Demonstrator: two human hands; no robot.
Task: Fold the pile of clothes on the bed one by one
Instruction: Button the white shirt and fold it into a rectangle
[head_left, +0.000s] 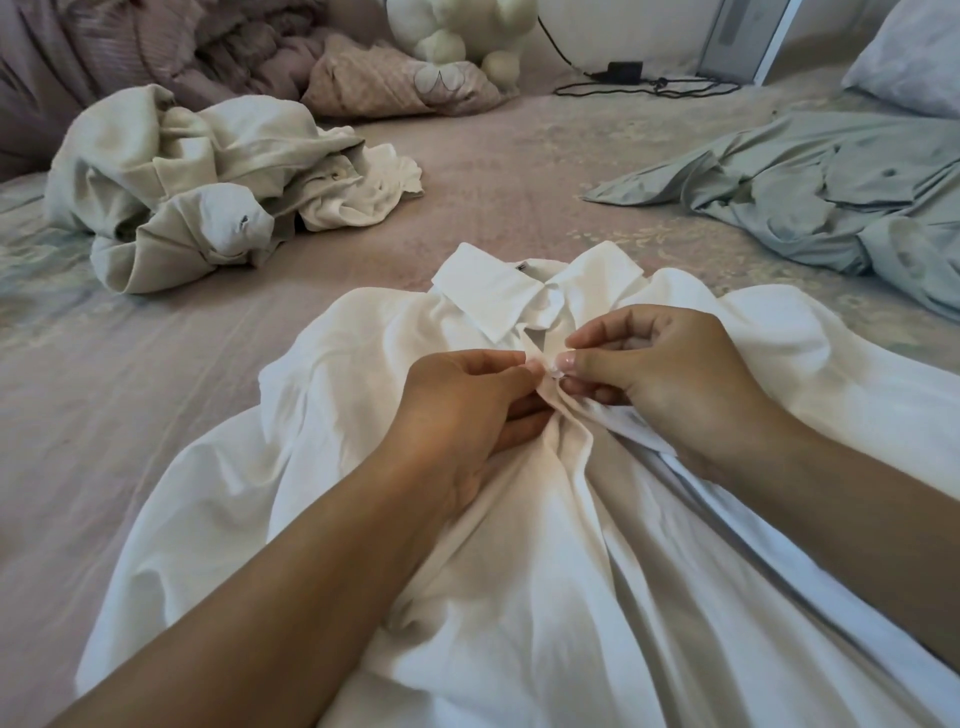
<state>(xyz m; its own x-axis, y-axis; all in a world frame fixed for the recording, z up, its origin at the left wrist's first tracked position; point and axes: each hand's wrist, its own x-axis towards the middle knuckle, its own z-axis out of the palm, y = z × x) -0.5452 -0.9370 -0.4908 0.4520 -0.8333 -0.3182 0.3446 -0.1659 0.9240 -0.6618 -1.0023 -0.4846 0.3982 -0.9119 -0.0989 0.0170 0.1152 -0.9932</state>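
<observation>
Buttoning looks like the step in hand: both hands meet at the front opening of the white shirt (519, 545), just below the collar (498, 291). Left hand (467, 410) has thumb & fingers curled, pinching one edge of the opening; right hand (654, 374) pinches the other edge, fingertips (563, 359) touching the left's. Can't tell if a button sits between them, too small.

Shirt lies face up on the bed (493, 171), near side, centre, collar pointing far, hem running off the near edge of view.

Handling, as a guess: thin, soft, light fabric w/ no stiffness except the collar & the front strip; creases easily and bunches where pulled, as the folds under the hands show. Best taken at shoulders, side seams or hem, then smoothed flat.

Pile of beige & white clothes (208, 176) sits far left, not yet folded. Grey-green garment (805, 182) is spread far right.

Writing: small dark tag (521, 266) inside the collar, nothing readable. No brands seen.
</observation>
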